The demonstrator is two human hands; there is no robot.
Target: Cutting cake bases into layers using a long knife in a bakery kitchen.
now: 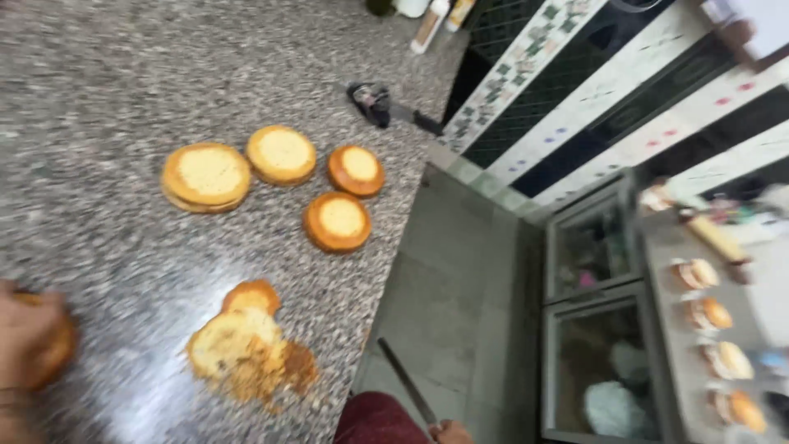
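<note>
My left hand [29,337] rests at the lower left edge of the speckled granite counter [107,74], closed over a round golden sponge cake [62,349] that it mostly hides. At the bottom edge, my right hand [450,432] grips a long thin knife [404,380], held off the counter's edge over the floor. Four round sponge cakes lie in the middle of the counter: a large one [205,176], a second [282,154], and two smaller ones [356,170] [337,221]. A pile of cut cake tops and crumbs [246,345] lies between the hands.
A small dark tool with a blade [386,107] lies near the counter's far edge, with bottles [431,25] beyond it. A tiled wall [575,90] and a glass display case [600,329] are at the right. A shelf [682,329] holds several more cakes. The view is blurred.
</note>
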